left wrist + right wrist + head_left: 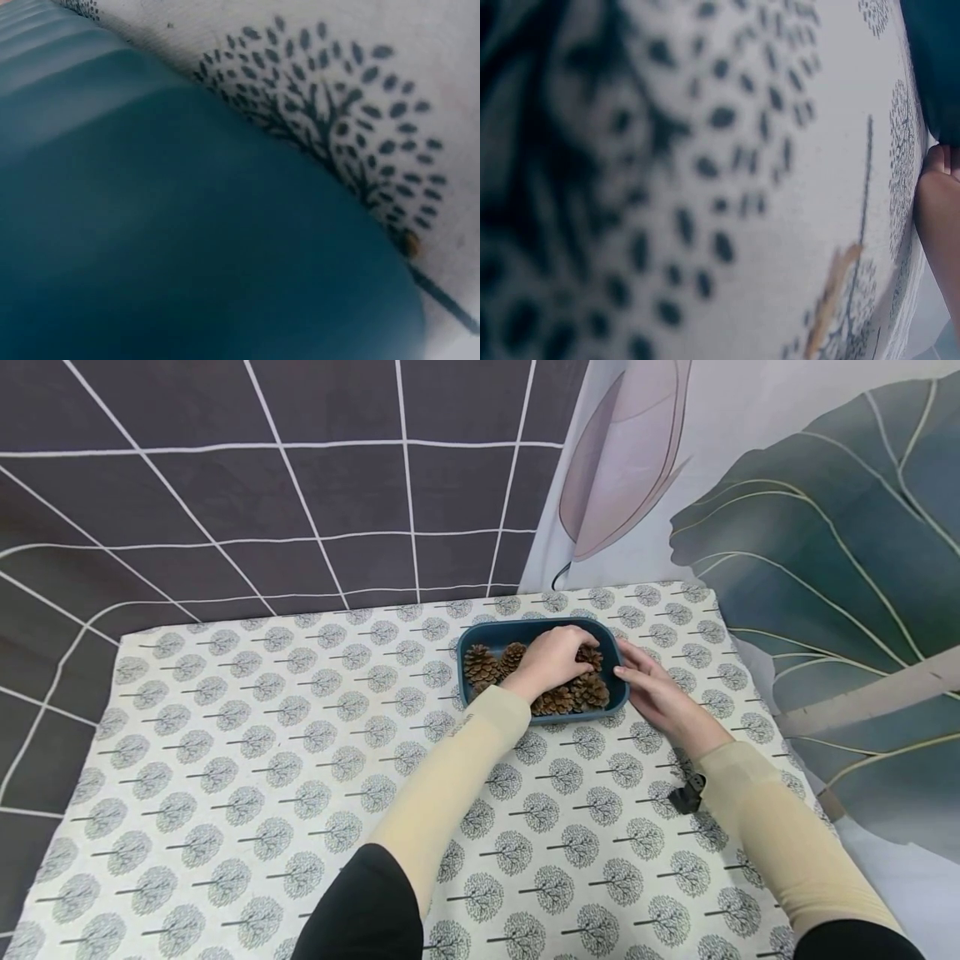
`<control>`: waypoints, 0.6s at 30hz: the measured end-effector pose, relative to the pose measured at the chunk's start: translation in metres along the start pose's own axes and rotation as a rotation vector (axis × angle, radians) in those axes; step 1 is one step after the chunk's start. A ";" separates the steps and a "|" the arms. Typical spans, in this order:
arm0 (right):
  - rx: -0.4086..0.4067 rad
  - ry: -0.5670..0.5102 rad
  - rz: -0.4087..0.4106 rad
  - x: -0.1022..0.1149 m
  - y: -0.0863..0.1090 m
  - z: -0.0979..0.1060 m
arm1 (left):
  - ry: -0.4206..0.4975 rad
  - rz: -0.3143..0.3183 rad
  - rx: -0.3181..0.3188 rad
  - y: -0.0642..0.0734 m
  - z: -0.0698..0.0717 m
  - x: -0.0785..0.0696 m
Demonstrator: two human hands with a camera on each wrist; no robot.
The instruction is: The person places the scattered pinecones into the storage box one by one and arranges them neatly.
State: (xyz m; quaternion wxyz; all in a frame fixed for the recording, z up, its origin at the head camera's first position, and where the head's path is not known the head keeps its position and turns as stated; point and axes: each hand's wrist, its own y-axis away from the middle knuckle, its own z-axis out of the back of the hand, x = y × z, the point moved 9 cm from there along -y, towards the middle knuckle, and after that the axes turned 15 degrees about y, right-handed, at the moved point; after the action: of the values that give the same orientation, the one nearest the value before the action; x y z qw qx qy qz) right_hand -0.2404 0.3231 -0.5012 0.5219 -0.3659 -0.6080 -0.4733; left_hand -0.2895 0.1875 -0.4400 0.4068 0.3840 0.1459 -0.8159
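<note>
A dark blue oblong tub [495,633] holding several brown pine cones [480,667] sits near the back of the table. My left hand [551,658] reaches into it from the front, thumb and fingers curled about a pine cone [590,657] at the right end. Part of the cones is hidden beneath that hand. At the tub's right end, my right hand [656,692] rests against the outside, its thumb at the rim and its fingers fairly straight. The tub's ribbed outer wall [150,225] fills much of the left wrist view. At that view's counterpart, my right hand [939,202] shows at the edge.
A white cloth [300,760] printed with grey trees covers the table. Behind stands a dark curtain [337,493] with white grid lines, and a leaf-patterned one [810,543] hangs at right. A thin brown scrap [831,304] lies on the cloth.
</note>
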 end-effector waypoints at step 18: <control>0.005 0.010 0.028 0.001 0.000 -0.001 | 0.011 -0.050 0.053 0.000 -0.003 -0.001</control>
State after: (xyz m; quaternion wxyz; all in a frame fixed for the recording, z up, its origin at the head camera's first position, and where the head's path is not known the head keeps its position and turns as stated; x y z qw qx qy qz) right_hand -0.2406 0.3224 -0.5004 0.5325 -0.3709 -0.6014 -0.4661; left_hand -0.2872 0.1894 -0.4410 0.3752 0.3953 0.1359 -0.8274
